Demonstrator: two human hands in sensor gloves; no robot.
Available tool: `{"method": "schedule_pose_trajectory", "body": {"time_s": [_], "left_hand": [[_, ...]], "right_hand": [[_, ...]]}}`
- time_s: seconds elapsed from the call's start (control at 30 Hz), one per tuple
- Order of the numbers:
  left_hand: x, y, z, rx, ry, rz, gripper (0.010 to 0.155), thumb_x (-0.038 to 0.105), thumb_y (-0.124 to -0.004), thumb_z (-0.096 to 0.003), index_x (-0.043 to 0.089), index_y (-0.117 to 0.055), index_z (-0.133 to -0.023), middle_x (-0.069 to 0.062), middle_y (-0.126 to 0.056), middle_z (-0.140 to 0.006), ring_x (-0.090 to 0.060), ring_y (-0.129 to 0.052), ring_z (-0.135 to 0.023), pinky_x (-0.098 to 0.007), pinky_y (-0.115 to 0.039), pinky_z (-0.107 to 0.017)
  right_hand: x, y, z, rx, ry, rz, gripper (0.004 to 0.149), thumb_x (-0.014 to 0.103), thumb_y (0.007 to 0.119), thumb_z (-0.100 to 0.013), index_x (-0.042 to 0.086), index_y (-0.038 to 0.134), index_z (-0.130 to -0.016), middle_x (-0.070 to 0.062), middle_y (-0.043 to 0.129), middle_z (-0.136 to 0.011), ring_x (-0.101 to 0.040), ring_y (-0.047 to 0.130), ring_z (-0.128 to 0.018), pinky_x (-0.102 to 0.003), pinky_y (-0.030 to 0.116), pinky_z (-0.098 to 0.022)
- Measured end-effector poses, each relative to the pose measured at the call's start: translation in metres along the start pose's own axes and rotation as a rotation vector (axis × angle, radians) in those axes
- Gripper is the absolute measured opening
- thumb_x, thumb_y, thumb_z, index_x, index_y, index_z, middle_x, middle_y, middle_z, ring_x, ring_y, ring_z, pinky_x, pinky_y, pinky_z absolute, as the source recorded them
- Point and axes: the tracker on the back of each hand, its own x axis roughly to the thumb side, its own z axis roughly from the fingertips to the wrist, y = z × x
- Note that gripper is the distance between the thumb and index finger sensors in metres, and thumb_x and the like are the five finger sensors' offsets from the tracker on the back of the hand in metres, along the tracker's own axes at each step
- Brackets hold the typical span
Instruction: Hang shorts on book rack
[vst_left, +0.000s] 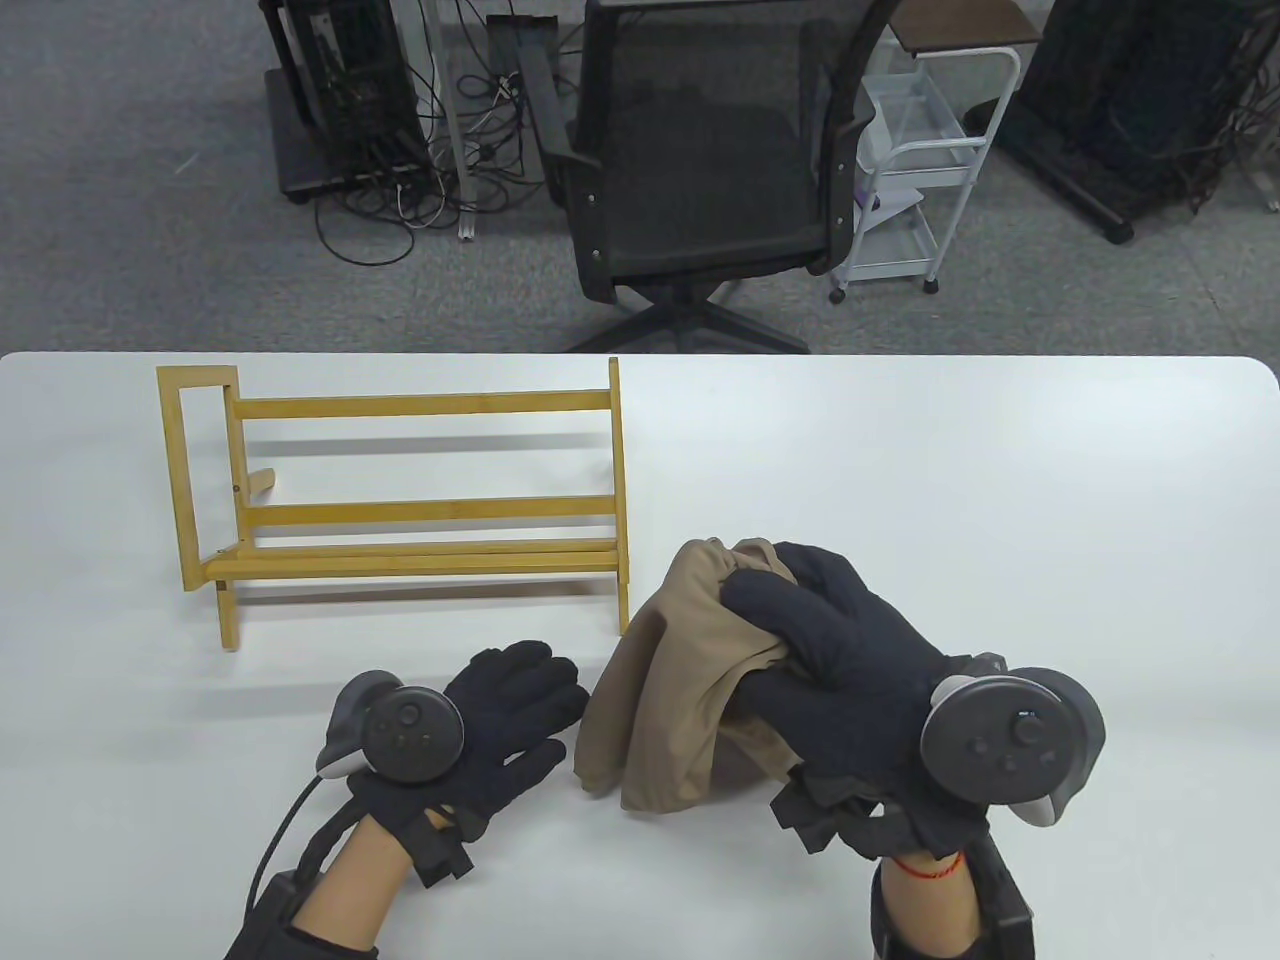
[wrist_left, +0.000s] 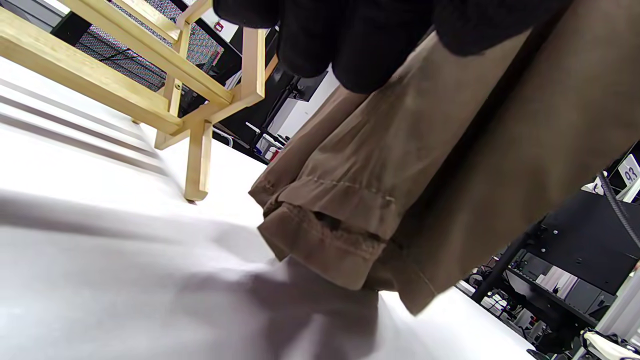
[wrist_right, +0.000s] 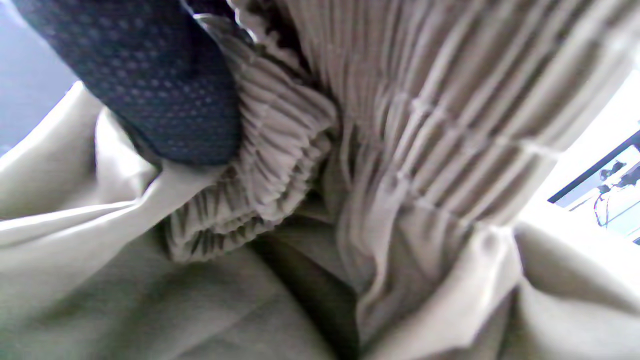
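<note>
Table view: right hand (vst_left: 850, 660) grip clamped on bunched tan shorts (vst_left: 670, 690), right of the book rack (vst_left: 420, 490). Left hand (vst_left: 500, 715) grip apart, fingers spread just left of the hem above the worktop (vst_left: 1000, 480).

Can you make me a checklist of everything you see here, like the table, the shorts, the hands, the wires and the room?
Surface: white table, the rack and a hanging end of the shorts resting on it.
Job's things: tan shorts bunched and lifted at the waistband, not yet on the wooden rack, which stands upright to their left.
Clutter: nothing seen.
Grips: right hand grips the shorts' gathered waistband; left hand is open, fingers reaching toward the hanging cloth.
Cables: a black cable runs from the left wrist; tangled wires lie on the floor.
Surroundings: black office chair, white cart, grey carpet.
</note>
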Motion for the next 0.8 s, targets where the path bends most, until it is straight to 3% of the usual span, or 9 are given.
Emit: {"method": "schedule_pose_trajectory", "body": {"time_s": [0.13, 0.4, 0.6, 0.8], "left_hand": [[-0.001, 0.003, 0.001, 0.006, 0.008, -0.002, 0.064, 0.053, -0.070, -0.0488, 0.021, -0.066, -0.105, -0.008, -0.061, -0.114, -0.041, -0.045, -0.109, -0.069, -0.035, -0.069], [0.007, 0.018, -0.006, 0.029, -0.028, 0.096, 0.088, 0.067, -0.074, -0.0443, 0.021, -0.042, -0.112, -0.009, -0.044, -0.120, -0.045, -0.036, -0.111, -0.069, -0.035, -0.070], [0.031, 0.037, -0.029, 0.063, -0.125, 0.188, 0.102, 0.074, -0.077, -0.0403, 0.023, -0.026, -0.113, -0.010, -0.037, -0.122, -0.053, -0.041, -0.110, -0.069, -0.044, -0.069], [0.057, 0.057, -0.059, 0.098, -0.236, 0.364, 0.109, 0.075, -0.083, -0.0378, 0.026, -0.021, -0.113, -0.013, -0.036, -0.122, -0.053, -0.044, -0.110, -0.070, -0.048, -0.070]], "right_hand": [[0.002, 0.004, 0.000, 0.021, -0.010, -0.005, 0.053, 0.046, 0.092, -0.043, 0.042, 0.073, -0.092, -0.005, 0.073, -0.102, -0.023, 0.091, -0.075, -0.036, 0.083, -0.057], [0.003, 0.011, 0.000, 0.054, -0.023, 0.004, 0.053, 0.045, 0.092, -0.043, 0.041, 0.074, -0.092, -0.005, 0.073, -0.103, -0.023, 0.091, -0.076, -0.036, 0.083, -0.058], [0.004, 0.014, -0.001, 0.064, -0.029, 0.016, 0.053, 0.044, 0.092, -0.042, 0.041, 0.074, -0.091, -0.005, 0.073, -0.103, -0.024, 0.091, -0.076, -0.037, 0.083, -0.058], [0.001, 0.017, -0.001, 0.077, -0.022, 0.026, 0.052, 0.044, 0.093, -0.043, 0.041, 0.074, -0.091, -0.004, 0.072, -0.104, -0.024, 0.091, -0.077, -0.037, 0.082, -0.059]]}}
